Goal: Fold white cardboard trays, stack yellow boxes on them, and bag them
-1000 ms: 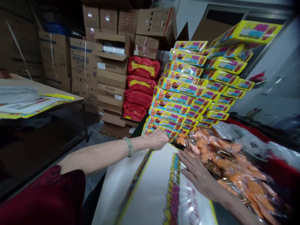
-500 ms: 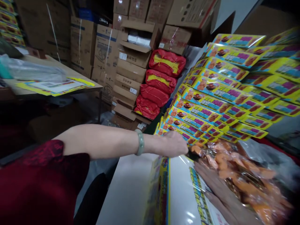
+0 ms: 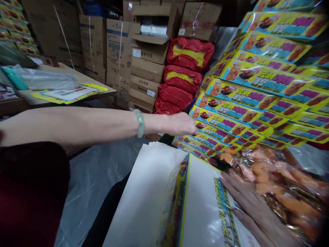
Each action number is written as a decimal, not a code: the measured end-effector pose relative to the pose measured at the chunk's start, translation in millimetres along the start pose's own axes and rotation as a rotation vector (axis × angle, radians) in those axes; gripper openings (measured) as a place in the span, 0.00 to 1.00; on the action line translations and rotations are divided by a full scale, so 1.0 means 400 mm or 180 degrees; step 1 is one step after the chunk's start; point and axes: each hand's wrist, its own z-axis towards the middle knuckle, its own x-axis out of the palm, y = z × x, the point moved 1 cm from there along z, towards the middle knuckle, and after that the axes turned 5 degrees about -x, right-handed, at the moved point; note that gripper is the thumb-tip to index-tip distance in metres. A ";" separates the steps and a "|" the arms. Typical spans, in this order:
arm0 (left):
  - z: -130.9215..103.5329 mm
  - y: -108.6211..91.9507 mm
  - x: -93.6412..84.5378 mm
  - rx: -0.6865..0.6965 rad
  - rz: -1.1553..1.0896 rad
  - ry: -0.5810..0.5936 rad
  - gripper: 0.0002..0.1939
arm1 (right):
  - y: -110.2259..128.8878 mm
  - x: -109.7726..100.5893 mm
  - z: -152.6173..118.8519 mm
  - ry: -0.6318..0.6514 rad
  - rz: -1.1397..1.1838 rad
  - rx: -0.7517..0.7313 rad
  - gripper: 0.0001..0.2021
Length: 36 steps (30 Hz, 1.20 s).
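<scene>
My left hand, a green bangle on its wrist, reaches out to the near corner of a stack of yellow printed boxes and touches it with curled fingers; whether it grips anything I cannot tell. My right hand lies flat, fingers apart, on a large flat white carton sheet with a yellow printed strip, which lies in front of me. Right beside that hand lies a heap of clear bags of orange snacks.
Brown cardboard cartons and red tied sacks are piled against the back. At the left a wooden table carries flat printed sheets and plastic film. Grey plastic sheeting covers the floor below my arm.
My left hand has lifted off the white sheet's far edge and moved up to the stack of yellow boxes. The view swung left and nearer. The right hand stays flat on the sheet.
</scene>
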 end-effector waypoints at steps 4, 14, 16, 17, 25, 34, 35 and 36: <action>-0.063 0.061 -0.032 -0.0332 -0.0765 0.0333 0.13 | 0.004 0.002 0.006 -0.0079 -0.0100 -0.0093 0.27; -0.066 -0.018 0.051 -0.0211 -0.1165 0.0196 0.10 | 0.024 -0.015 0.016 -0.0056 -0.0348 -0.0154 0.29; -0.070 -0.018 0.038 -0.0053 -0.0946 0.0186 0.09 | 0.026 -0.016 0.015 -0.0050 -0.0330 -0.0133 0.29; -0.080 -0.021 0.026 0.0081 -0.0813 0.0166 0.07 | 0.025 -0.015 0.014 -0.0050 -0.0313 -0.0124 0.29; -0.231 -0.116 0.023 0.0252 -0.0114 0.0085 0.08 | 0.003 -0.002 0.002 -0.0039 0.0022 -0.0017 0.26; -0.270 -0.276 0.225 -0.0588 -0.1240 -0.0108 0.09 | 0.020 -0.003 -0.021 -0.0442 0.0517 0.0767 0.25; -0.271 -0.285 0.230 -0.0661 -0.1472 -0.0111 0.09 | 0.023 0.001 -0.025 -0.0594 0.0670 0.0959 0.25; -0.275 -0.294 0.232 -0.0738 -0.1759 -0.0102 0.09 | 0.026 0.006 -0.028 -0.0802 0.0953 0.1173 0.26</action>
